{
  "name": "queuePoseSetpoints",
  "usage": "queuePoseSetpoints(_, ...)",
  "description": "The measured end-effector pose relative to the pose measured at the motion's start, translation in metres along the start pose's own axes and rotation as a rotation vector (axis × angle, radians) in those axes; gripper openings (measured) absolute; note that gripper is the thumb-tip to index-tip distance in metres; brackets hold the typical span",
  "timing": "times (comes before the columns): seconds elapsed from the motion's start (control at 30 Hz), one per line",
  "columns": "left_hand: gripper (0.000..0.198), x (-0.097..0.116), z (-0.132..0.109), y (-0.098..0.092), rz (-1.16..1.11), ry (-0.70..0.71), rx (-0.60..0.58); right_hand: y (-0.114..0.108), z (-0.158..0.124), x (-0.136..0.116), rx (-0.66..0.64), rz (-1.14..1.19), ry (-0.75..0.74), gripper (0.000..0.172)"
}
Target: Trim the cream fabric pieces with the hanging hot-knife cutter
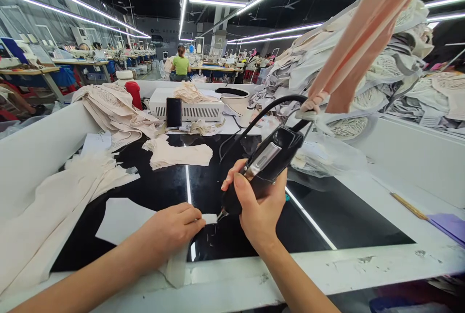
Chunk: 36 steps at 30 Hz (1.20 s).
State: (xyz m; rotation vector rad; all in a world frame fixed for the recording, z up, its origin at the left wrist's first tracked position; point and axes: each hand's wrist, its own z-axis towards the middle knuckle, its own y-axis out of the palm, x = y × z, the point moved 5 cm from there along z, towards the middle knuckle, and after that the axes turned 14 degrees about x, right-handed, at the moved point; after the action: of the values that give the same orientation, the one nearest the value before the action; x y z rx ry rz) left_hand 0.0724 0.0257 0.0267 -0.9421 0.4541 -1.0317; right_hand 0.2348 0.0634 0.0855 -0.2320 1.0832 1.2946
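Observation:
My right hand (259,206) is wrapped round a black handheld tool (269,160) with a cable, which hangs from a twisted pink cloth strip (363,41). The tool's thin metal tip (222,214) points down at the right end of a small white strip (209,218). My left hand (176,228) pinches the strip's other end between thumb and fingers, just above the glossy black board (308,216). A white flat piece (123,218) lies left of my left hand, and pale fabric (177,267) shows beneath that hand at the board's front edge.
Beige fabric pieces (181,154) lie at the board's back, with more fabric (54,206) along the left. Behind are a phone (173,112), a white box (160,104) and a red object (134,94). A large fabric pile (305,61) rises back right. A wooden-handled brush (409,205) lies right.

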Motion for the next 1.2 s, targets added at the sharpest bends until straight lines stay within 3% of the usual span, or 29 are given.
queuePoseSetpoints(0.33, 0.032, -0.002, -0.017, 0.004, 0.114, -0.053, 0.025, 0.000, -0.001, -0.003, -0.003, -0.007, 0.005, 0.032)
queuePoseSetpoints(0.7, 0.028, 0.004, -0.012, 0.003, 0.094, -0.059, 0.079, -0.002, 0.003, -0.002, 0.003, -0.007, -0.002, 0.026)
queuePoseSetpoints(1.2, 0.033, 0.003, -0.011, 0.005, 0.041, -0.079, 0.053, 0.020, -0.001, 0.009, -0.056, 0.079, 0.044, 0.027)
